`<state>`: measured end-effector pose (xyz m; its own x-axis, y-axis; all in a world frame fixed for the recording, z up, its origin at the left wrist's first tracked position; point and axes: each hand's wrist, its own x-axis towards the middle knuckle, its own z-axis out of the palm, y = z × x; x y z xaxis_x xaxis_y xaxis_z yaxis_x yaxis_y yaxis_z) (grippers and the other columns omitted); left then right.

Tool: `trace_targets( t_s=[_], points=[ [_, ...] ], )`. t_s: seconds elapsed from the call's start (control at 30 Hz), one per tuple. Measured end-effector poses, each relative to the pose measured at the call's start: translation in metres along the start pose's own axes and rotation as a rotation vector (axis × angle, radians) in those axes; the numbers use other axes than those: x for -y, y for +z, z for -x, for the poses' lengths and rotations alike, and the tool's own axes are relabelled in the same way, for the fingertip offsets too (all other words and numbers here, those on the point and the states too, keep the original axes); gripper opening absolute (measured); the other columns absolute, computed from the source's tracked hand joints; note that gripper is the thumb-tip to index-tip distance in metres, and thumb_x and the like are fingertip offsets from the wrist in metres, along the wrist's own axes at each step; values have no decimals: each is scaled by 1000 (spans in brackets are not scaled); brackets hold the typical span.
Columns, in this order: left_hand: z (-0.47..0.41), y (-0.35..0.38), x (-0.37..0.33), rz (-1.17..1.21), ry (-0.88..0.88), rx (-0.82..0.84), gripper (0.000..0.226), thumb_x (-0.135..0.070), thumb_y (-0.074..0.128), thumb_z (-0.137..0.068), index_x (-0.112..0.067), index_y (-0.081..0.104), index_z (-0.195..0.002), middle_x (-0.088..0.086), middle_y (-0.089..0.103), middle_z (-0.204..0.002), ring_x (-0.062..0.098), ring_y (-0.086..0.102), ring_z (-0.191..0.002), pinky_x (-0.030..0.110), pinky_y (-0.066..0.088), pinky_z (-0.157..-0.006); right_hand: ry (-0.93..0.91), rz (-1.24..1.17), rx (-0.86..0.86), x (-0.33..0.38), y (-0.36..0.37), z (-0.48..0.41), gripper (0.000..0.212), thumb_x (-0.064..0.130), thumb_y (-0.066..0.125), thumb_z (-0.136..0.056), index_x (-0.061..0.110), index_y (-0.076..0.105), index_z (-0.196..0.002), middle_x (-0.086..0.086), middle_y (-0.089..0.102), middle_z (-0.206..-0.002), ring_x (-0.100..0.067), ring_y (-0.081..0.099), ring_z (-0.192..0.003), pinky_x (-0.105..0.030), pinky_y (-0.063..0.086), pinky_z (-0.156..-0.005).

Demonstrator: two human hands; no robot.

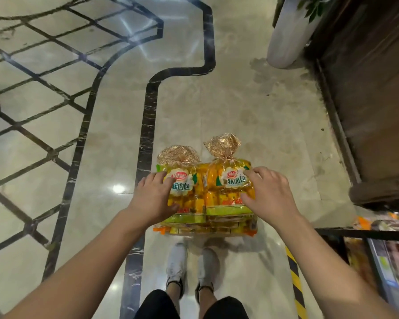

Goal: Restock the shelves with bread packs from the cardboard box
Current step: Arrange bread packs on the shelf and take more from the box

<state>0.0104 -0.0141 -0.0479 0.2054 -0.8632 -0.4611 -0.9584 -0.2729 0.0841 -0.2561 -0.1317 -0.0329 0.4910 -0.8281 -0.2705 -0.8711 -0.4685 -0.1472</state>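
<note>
Two yellow bread packs with gold tied tops lie side by side in front of me, held above the floor: the left pack (184, 187) and the right pack (228, 187). More packs (205, 227) show stacked beneath them. My left hand (153, 199) grips the left pack's outer side, thumb on its front. My right hand (270, 195) grips the right pack's outer side, fingers on its label. No cardboard box is in view.
A shelf (364, 233) with packaged goods stands at the lower right, with a yellow-black hazard strip (295, 282) on the floor beside it. A dark wooden cabinet (373, 93) and a white planter (286, 35) stand at the upper right. My feet (191, 265) are below the packs on marble floor.
</note>
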Motion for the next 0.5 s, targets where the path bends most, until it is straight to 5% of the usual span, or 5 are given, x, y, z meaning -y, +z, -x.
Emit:
trace_targets(
  t_s=[0.17, 0.33, 0.43, 0.5],
  points=[
    [-17, 33, 19, 115, -63, 63, 90, -61, 69, -84, -23, 30, -156, 7, 31, -162, 30, 32, -146, 45, 34, -119, 45, -30, 51, -12, 34, -17, 65, 51, 61, -91, 28, 46, -150, -4, 49, -149, -25, 43, -139, -43, 28, -117],
    [-46, 74, 42, 685, -341, 153, 127, -79, 79, -56, -16, 27, -152, 6, 52, -141, 31, 52, -133, 48, 50, -106, 92, -62, 81, -25, 63, -28, 69, 53, 61, -90, 27, 44, -151, -3, 49, -146, -24, 45, -136, -43, 32, -113],
    [-56, 84, 38, 986, -520, 261, 90, -38, 81, -84, -6, 28, -149, 5, 54, -125, 26, 60, -111, 35, 50, -91, 114, -68, 109, -29, 77, -32, 69, 54, 61, -90, 26, 44, -151, -3, 49, -146, -25, 47, -135, -44, 35, -112],
    [-62, 92, 37, 1054, -559, 298, 73, -31, 74, -91, -6, 33, -147, 9, 57, -123, 24, 59, -101, 34, 47, -85, 114, -72, 115, -30, 83, -31, 68, 53, 62, -90, 25, 46, -149, -3, 51, -143, -26, 49, -131, -45, 37, -110]
  ],
)
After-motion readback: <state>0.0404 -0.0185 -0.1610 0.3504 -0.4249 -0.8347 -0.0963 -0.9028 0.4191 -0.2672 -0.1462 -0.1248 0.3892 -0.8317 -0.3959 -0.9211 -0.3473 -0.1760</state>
